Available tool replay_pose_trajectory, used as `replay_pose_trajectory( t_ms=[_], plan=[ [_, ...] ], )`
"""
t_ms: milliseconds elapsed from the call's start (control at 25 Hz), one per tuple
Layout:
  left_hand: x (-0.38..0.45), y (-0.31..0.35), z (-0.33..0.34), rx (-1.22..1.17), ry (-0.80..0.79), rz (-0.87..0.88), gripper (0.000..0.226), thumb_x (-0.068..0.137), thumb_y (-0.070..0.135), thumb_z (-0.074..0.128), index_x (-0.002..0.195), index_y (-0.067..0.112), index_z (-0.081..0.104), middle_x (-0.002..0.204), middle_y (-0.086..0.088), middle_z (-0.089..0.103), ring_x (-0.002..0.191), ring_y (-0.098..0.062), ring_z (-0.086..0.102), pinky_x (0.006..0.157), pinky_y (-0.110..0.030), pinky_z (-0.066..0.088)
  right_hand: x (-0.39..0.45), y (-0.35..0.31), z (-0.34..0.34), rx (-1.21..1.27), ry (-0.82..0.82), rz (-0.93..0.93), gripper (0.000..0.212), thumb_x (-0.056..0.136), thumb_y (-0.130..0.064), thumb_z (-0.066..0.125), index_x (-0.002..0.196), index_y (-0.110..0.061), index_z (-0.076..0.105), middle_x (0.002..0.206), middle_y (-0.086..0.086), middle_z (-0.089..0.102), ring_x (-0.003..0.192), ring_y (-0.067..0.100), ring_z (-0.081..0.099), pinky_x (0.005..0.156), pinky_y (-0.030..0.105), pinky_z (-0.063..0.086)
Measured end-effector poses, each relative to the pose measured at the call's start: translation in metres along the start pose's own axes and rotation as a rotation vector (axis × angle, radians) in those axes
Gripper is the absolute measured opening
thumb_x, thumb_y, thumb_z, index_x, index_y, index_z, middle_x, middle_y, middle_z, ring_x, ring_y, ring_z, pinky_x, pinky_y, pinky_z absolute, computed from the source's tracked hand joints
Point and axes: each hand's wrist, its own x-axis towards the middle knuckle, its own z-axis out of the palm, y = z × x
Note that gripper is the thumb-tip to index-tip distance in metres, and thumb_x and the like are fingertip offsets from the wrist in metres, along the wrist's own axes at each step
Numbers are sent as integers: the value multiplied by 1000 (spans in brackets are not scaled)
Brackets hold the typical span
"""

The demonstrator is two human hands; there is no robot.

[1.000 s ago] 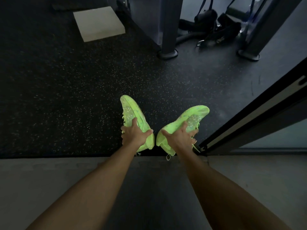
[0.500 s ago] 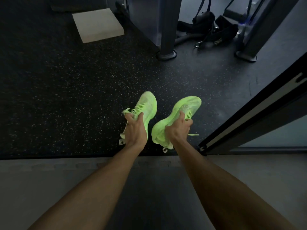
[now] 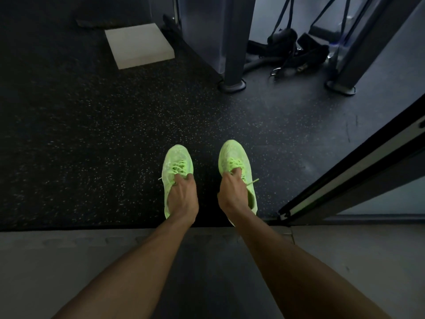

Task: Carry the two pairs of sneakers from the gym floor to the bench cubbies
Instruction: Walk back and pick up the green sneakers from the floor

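Change since earlier: both sneakers have turned from tilted, splayed poses to laces-up, toes pointing away from the person, roughly parallel; the hands have shifted from the sides and soles to the collars.
Gym floor: dark rubber with pale flecks, filling most of the view; a lighter grey mat strip runs across the near edge beneath the forearms.
Machine frame: a metal upright on a round foot stands at the far centre, with a second foot to its right; black straps and handles lie tangled between them.
Slanted rail: a dark bar with a pale stripe runs diagonally along the right side, ending near the right sneaker's heel.
White block: a flat square pad on the floor at the far left, well apart from the shoes.
Left sneaker: neon green, over the flecked floor just beyond the mat strip; whether it touches the floor cannot be told.
Right sneaker: same green, beside the left one with a clear gap, one lace end sticking out to the right.
Left hand: fingers curled into the left sneaker's opening, gripping at the tongue.
Right hand: fingers hooked likewise over the right sneaker's collar, clasping it.
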Motion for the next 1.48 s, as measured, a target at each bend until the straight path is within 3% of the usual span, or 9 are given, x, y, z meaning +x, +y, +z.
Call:
replay_pose_trajectory(
  t_ms=[160, 320, 440, 560, 640, 720, 840, 1200, 1480],
  plan=[
    [2, 4, 6, -45, 31, 124, 36, 96, 10, 54, 131, 17, 53, 121, -11, 53, 97, -27, 63, 76, -36, 49, 4, -10, 1, -23, -87, -49, 17, 93, 3, 50, 105, 1, 61, 121, 18, 46, 88, 35, 61, 75, 44, 52],
    [2, -3, 6, 114, 153, 82, 53, 84, 41, 69, 133, 33, 48, 125, -11, 45, 114, -30, 42, 90, -49, 41, 4, -17, 6, -64, -101, -128, 17, 93, -2, 54, 110, -2, 60, 124, 19, 49, 104, 37, 55, 84, 46, 52],
    [3, -7, 10, 4, -11, 14, 83, 78, 57, 71, 145, 44, 25, 155, -20, 7, 140, -44, 13, 98, -78, 27, 2, -6, 7, -185, 70, -212, 30, 92, -11, 55, 121, -10, 60, 133, 15, 52, 122, 37, 42, 96, 47, 42],
    [5, -9, 13, -174, -202, -11, 83, 81, 52, 70, 148, 45, 21, 159, -14, -23, 144, -48, 3, 98, -76, 32, -4, 12, 15, -242, 106, -115, 58, 86, -29, 60, 141, -29, 42, 158, 15, 26, 144, 44, 16, 107, 66, 19],
    [8, -12, 13, -231, -268, -16, 77, 82, 43, 71, 146, 40, 29, 161, -11, -17, 141, -46, 11, 97, -63, 44, -5, 25, 15, -239, -66, -6, 83, 82, -46, 65, 149, -42, 16, 163, 11, -3, 146, 51, -1, 102, 80, 9],
    [8, -14, 13, -251, -268, -9, 73, 81, 35, 71, 144, 36, 34, 161, -10, -9, 137, -44, 15, 94, -56, 48, -1, 31, 8, -114, -216, 78, 94, 81, -39, 71, 150, -47, 7, 164, 11, -4, 143, 53, 15, 101, 79, 27],
    [8, -15, 14, -252, -239, 16, 72, 80, 31, 71, 143, 34, 36, 161, -6, -2, 136, -41, 19, 94, -54, 49, -1, 23, 7, -21, -244, 84, 91, 84, -17, 66, 151, -46, 11, 163, 10, 11, 132, 48, 38, 95, 64, 45],
    [17, -8, 14, -262, -178, 123, 64, 87, 36, 63, 145, 33, 36, 162, -5, 5, 138, -38, 20, 100, -58, 45, 6, -10, 23, 21, -213, 127, 68, 94, -23, 59, 148, -39, 19, 162, 11, 10, 134, 48, 28, 92, 66, 42],
    [28, -6, 7, -325, -319, 36, 67, 85, 32, 66, 144, 47, 38, 161, -5, -2, 137, -41, 16, 102, -57, 43, 14, -1, 20, 26, -308, 96, 86, 84, -32, 68, 149, -46, 13, 162, 12, 6, 139, 49, 17, 97, 64, 43]
  ],
)
